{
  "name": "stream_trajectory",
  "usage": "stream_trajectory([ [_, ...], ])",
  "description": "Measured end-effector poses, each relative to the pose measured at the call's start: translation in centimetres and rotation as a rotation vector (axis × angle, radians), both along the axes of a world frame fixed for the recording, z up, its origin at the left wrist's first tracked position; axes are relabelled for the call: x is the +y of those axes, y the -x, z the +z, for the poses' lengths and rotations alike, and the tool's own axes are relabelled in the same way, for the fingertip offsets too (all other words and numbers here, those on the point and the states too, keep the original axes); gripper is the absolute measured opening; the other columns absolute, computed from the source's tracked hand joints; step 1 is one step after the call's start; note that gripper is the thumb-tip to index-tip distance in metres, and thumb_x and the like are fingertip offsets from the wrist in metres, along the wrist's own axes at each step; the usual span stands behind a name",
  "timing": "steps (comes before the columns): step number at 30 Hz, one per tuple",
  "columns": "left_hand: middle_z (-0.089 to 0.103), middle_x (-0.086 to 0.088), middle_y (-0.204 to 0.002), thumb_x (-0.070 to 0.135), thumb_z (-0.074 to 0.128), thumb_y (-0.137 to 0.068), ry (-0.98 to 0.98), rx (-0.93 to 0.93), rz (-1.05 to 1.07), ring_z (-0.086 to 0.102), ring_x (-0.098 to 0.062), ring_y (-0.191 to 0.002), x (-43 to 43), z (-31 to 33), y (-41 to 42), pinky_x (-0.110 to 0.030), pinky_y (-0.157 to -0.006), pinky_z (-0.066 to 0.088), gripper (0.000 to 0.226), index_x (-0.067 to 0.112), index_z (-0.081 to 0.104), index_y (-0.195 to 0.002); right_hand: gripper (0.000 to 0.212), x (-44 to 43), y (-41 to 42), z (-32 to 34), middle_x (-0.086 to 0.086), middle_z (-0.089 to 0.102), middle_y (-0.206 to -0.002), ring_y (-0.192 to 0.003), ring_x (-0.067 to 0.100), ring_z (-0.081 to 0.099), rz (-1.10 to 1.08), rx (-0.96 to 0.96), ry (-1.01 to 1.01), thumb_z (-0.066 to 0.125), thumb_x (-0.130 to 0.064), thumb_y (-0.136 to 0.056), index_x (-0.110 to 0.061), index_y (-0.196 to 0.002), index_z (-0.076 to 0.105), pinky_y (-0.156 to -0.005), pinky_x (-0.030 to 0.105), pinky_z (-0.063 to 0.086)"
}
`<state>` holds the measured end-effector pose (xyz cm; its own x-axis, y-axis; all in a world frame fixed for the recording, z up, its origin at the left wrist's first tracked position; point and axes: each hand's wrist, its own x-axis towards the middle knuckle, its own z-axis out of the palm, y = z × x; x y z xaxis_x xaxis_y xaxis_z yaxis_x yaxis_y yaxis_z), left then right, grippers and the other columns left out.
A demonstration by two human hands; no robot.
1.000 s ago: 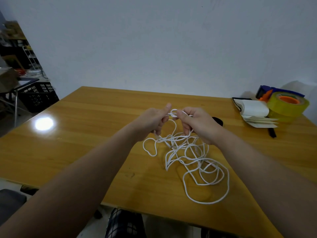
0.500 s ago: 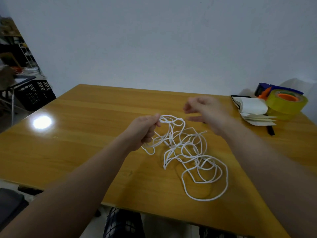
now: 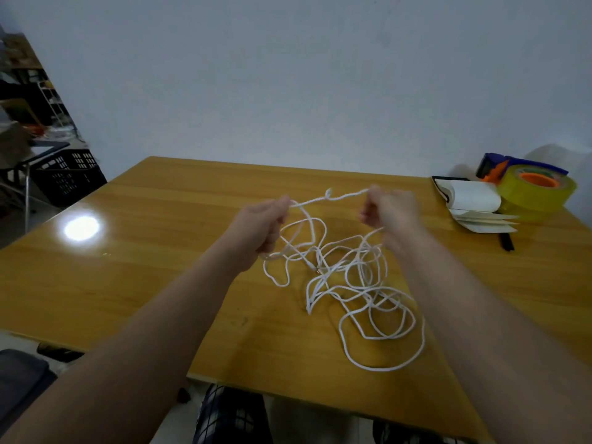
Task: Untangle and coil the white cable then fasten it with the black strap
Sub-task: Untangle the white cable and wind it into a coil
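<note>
The white cable (image 3: 358,293) lies in a loose tangle of loops on the wooden table (image 3: 160,251), mostly in front of my right forearm. My left hand (image 3: 261,224) grips a bundle of its strands, fingers curled. My right hand (image 3: 389,209) is blurred and pinches the cable higher up. Between the two hands a short stretch of cable runs nearly taut above the table, with a small kink in the middle. A black strap-like strip (image 3: 506,241) lies at the right, partly under a notebook; I cannot tell if it is the strap.
At the table's far right corner sit an open notebook (image 3: 471,200), a yellow tape roll (image 3: 538,190) with an orange core and a blue tape dispenser (image 3: 499,165). A black crate (image 3: 67,176) and shelving stand off to the left. A lamp glare marks the table's left side.
My right hand had let go and drawn back; it now pinches the cable again. Both hands have moved apart and pulled a stretch of cable taut between them.
</note>
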<state>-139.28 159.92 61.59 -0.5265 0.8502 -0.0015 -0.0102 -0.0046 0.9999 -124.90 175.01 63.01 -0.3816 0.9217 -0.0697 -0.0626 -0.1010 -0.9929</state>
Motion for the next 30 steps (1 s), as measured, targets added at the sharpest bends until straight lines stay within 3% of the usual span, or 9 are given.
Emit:
stream_trajectory([
  [2, 0.021, 0.009, -0.042, 0.033, 0.046, -0.099, -0.105, -0.148, 0.096, 0.016, -0.006, -0.034, -0.6, 0.0, 0.8, -0.013, -0.037, 0.014, 0.037, 0.016, 0.041, -0.066, 0.028, 1.3, -0.8, -1.2, 0.008, 0.051, -0.061, -0.037, 0.011, 0.045, -0.031, -0.130, -0.012, 0.051, -0.014, -0.093, -0.009, -0.066, 0.053, -0.039, 0.020, 0.038],
  [5, 0.020, 0.010, -0.040, 0.035, 0.041, -0.100, -0.236, -0.305, 0.133, 0.015, -0.003, -0.032, 0.0, 0.9, 0.5, -0.012, -0.034, 0.014, 0.037, 0.015, 0.045, -0.069, 0.030, 0.7, -0.7, -3.4, 0.005, 0.055, -0.062, -0.057, 0.020, 0.051, 0.091, -0.569, -0.319, 0.051, -0.026, -0.093, -0.012, -0.070, 0.063, -0.059, 0.034, 0.046],
  [8, 0.021, 0.011, -0.041, 0.037, 0.040, -0.100, -0.184, -0.246, 0.068, 0.015, -0.003, -0.032, 0.7, 2.0, -0.4, -0.013, -0.034, 0.014, 0.035, 0.013, 0.054, -0.079, 0.024, -0.2, -0.1, -3.1, 0.004, 0.066, -0.093, -0.083, 0.022, 0.060, 0.224, -0.861, -0.564, 0.051, -0.029, -0.094, -0.015, -0.103, 0.068, -0.077, 0.035, 0.048],
  [10, 0.022, 0.011, -0.042, 0.036, 0.040, -0.100, -0.123, -0.158, 0.026, 0.016, -0.003, -0.034, 0.9, 2.2, -0.6, -0.014, -0.036, 0.013, 0.034, 0.012, 0.055, -0.082, 0.032, -0.6, 0.3, -1.6, 0.004, 0.059, -0.125, -0.108, 0.022, 0.058, 0.191, -0.654, -0.668, 0.047, -0.021, -0.095, -0.015, -0.124, 0.057, -0.093, 0.033, 0.044],
  [13, 0.024, 0.010, -0.042, 0.036, 0.037, -0.101, -0.096, -0.089, -0.036, 0.018, -0.003, -0.033, 1.2, 2.2, -1.1, -0.012, -0.035, 0.017, 0.035, 0.013, 0.051, -0.079, 0.047, -2.6, 0.7, 0.9, -0.002, 0.054, -0.132, -0.123, 0.011, 0.049, 0.309, -0.005, -0.409, 0.046, -0.043, -0.094, -0.021, -0.135, 0.045, -0.104, 0.028, 0.038],
  [17, 0.022, 0.010, -0.042, 0.040, 0.033, -0.101, -0.112, -0.149, -0.100, 0.016, -0.003, -0.033, 1.7, 2.6, -2.1, -0.012, -0.035, 0.015, 0.039, 0.018, 0.040, -0.069, 0.070, -3.0, 1.2, 0.9, -0.002, 0.067, -0.099, -0.096, 0.012, 0.065, 0.567, -0.198, -0.413, 0.071, -0.044, -0.076, -0.024, -0.135, 0.039, -0.090, 0.030, 0.047],
  [20, 0.021, 0.010, -0.041, 0.043, 0.031, -0.101, -0.143, -0.273, -0.026, 0.017, -0.004, -0.032, 1.8, 2.7, -2.0, -0.015, -0.033, 0.018, 0.044, 0.019, 0.035, -0.065, 0.014, -2.8, 0.8, -0.2, -0.003, 0.058, -0.058, -0.057, 0.010, 0.061, 0.586, -0.001, -0.221, 0.058, -0.019, -0.090, -0.008, -0.097, 0.060, -0.075, 0.035, 0.048],
  [24, 0.025, 0.008, -0.043, 0.042, 0.037, -0.100, -0.157, -0.305, 0.075, 0.026, -0.007, -0.035, 2.1, 2.3, -1.6, -0.020, -0.042, 0.036, 0.045, 0.017, 0.038, -0.063, 0.022, -3.6, 0.9, 0.0, -0.001, 0.047, -0.055, -0.052, 0.010, 0.061, 0.511, 0.235, -0.002, 0.043, -0.014, -0.098, -0.006, -0.080, 0.053, -0.054, 0.021, 0.047],
  [30, 0.041, -0.003, -0.060, 0.028, 0.037, -0.102, -0.132, -0.419, -0.075, 0.044, -0.013, -0.055, 2.2, 2.4, -1.8, -0.023, -0.059, 0.051, 0.042, 0.013, 0.042, -0.063, 0.031, -2.0, 1.2, 1.1, -0.011, 0.030, -0.039, -0.033, 0.003, 0.020, 0.386, 0.188, -0.011, 0.038, -0.022, -0.100, -0.007, -0.076, 0.053, -0.034, 0.016, 0.017],
])
